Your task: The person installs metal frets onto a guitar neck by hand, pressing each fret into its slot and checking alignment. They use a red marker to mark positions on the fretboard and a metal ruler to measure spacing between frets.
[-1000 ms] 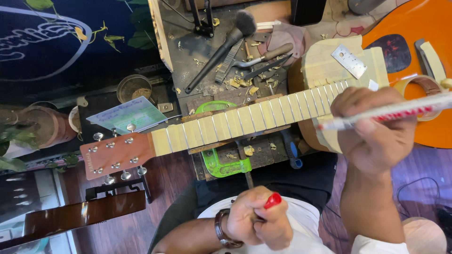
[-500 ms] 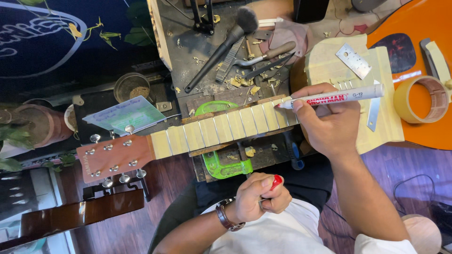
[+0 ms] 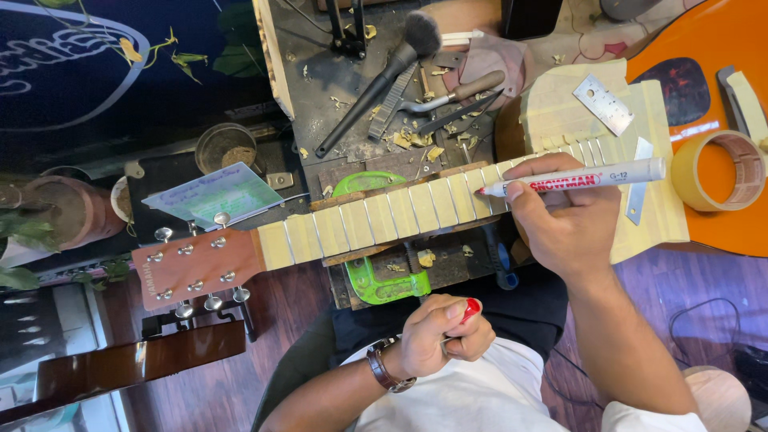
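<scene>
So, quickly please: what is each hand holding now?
Left hand: closed on a red marker cap.
Right hand: holding a white marker, tip on the guitar neck.

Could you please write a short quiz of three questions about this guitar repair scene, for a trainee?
1. True or false: the marker tip touches the taped fretboard.
2. What does the left hand hold? A) a red cap B) a brush C) a steel ruler
3. Where does the roll of tape lie?

Key
1. True: the right hand holds the marker, and its red tip sits at a fret.
2. A: the red cap.
3. On the orange guitar body, right of the marker.
</scene>
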